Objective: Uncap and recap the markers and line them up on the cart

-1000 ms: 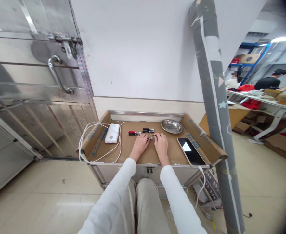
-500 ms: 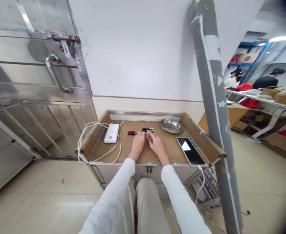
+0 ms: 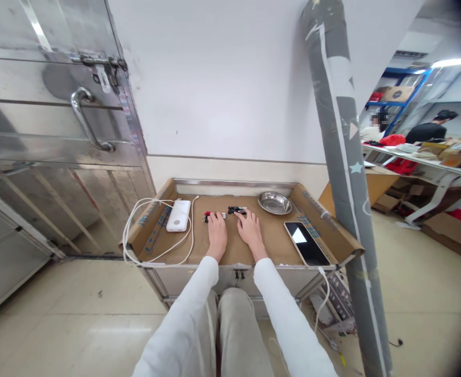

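Observation:
My left hand (image 3: 217,234) lies flat on the cardboard-lined table top (image 3: 277,246), and its stretched fingers rest over a small red and black stick-shaped item (image 3: 207,213). My right hand (image 3: 248,230) lies beside it with fingers spread. Its fingertips touch or nearly touch a small black item (image 3: 236,210) just beyond them. Neither hand is closed round anything. Both sleeves are white, and my knees show below the table edge.
A white power bank (image 3: 178,215) with a looped white cable (image 3: 136,230) lies at the left. A steel dish (image 3: 274,202) and a phone (image 3: 307,243) lie at the right. A grey rolled mat (image 3: 340,157) leans beside the table. A metal door (image 3: 57,131) stands left; people work far right.
Both hands have slid forward and a little left, from a small item held between them to the red and black items. My right hand's fingers have spread.

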`<state>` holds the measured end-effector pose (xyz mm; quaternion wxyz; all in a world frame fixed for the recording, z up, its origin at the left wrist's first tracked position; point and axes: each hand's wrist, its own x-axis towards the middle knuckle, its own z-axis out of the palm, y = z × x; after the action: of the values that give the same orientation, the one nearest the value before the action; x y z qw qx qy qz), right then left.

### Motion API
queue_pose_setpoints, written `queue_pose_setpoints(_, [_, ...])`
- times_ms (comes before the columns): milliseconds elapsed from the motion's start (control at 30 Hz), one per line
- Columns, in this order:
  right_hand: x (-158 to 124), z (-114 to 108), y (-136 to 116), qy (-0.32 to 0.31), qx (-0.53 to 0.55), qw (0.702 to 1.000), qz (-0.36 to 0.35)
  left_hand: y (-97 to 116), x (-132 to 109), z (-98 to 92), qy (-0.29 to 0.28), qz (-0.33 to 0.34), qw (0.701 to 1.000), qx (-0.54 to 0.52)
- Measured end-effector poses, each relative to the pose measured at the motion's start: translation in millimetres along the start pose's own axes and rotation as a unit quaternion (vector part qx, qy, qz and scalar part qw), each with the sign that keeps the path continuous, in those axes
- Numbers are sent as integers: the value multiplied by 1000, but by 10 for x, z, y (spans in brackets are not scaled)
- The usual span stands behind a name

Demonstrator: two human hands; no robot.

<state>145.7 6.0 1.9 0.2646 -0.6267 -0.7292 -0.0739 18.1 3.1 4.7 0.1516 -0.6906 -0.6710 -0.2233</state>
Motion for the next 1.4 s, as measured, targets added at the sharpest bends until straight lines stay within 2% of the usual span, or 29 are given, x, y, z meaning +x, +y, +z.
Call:
queue_pose_setpoints(200, [12,-33,-27,-4,-3,1000,-5,21,-1,-6,-8,23,1000,-12])
queue_pose_setpoints(333, [20,-63,-22,3,-20,1000,23,61,17,18,0,100,995,-9])
queue_pose_setpoints(467, [44,-35,3,8,-44,997,55,108,80,108,14,152,987,-57])
queue_pose_setpoints(867, [67,30,60,0,-72,994,85,190,243,353,-23,114,980,-159])
queue_pose_setpoints(1200, [66,23,91,-15,-22,999,46,166,265,353,-64,134,961,-233])
queue_pose_setpoints(1400, [43,11,97,-9,-24,998,57,196,262,318,-41,155,961,-225])
